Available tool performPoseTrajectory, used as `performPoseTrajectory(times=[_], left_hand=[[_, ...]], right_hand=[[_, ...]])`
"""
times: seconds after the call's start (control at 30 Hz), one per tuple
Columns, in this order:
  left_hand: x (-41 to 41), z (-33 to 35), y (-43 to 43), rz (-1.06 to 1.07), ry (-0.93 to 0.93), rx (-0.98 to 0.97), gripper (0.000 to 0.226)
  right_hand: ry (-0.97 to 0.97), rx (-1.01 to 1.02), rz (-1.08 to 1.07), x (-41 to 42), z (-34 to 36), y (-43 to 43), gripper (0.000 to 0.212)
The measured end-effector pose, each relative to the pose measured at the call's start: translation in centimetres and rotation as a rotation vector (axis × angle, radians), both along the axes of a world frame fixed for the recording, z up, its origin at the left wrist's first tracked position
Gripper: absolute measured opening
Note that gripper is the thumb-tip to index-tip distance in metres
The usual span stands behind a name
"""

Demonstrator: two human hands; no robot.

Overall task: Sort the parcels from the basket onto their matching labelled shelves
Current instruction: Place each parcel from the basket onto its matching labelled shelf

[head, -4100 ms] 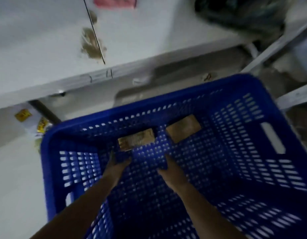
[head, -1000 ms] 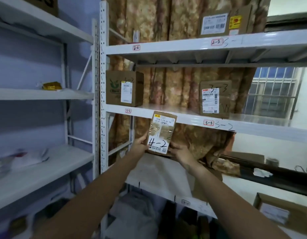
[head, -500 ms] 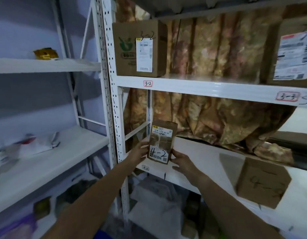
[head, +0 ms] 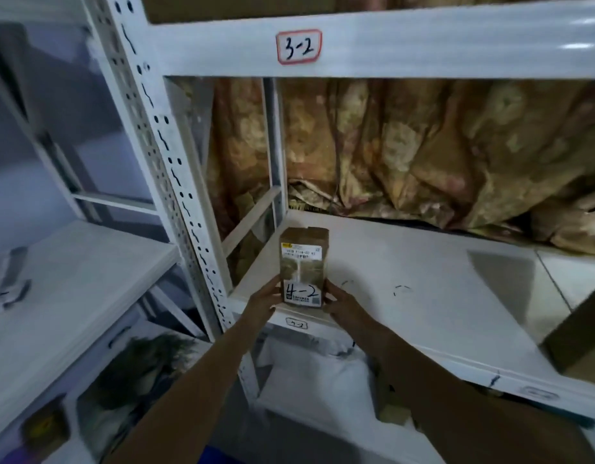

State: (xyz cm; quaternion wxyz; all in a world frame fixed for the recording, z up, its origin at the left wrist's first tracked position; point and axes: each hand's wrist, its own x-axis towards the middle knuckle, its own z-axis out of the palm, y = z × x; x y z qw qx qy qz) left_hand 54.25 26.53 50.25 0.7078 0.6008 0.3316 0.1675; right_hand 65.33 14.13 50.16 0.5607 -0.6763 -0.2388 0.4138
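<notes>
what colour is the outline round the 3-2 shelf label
Red, around black handwriting on the white 3-2 label; seen best in the head view.

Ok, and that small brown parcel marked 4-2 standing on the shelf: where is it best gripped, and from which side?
By its two narrow side faces, near the bottom, coming from the open front of the shelf. The parcel stands upright, taller than wide, label facing out, so its sides are free. The left hand and right hand hold it just so.

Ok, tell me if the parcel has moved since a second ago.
Yes: down. It was just under the 3-2 label; now the parcel is right above the 4-2 label.
</notes>
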Motion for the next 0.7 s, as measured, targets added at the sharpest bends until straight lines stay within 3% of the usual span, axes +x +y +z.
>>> performPoseTrajectory(times=[0.13, 0.37, 0.57, 0.7], left_hand=[[1.1, -2.7, 2.6, 0.046, -0.082, -0.041, 0.060], [1.3, -5.2, 5.8, 0.006, -0.114, -0.082, 0.066], [1.5, -5.5, 4.3, 0.179, -0.105, -0.223, 0.047], [-0.3, -4.9, 1.9, 0.061, 0.024, -0.043, 0.056]], right_hand=[[-0.028, -0.041, 0.033, -0.4, -1.7, 1.8, 0.057], [-0.074, -0.071, 0.086, -1.1, -2.6, 4.3, 0.081], [-0.030, -0.117, 0.041, -0.5, -3.0, 2.9, 0.081], [-0.092, -0.211, 0.014, 0.0, -2.3, 0.1, 0.079]])
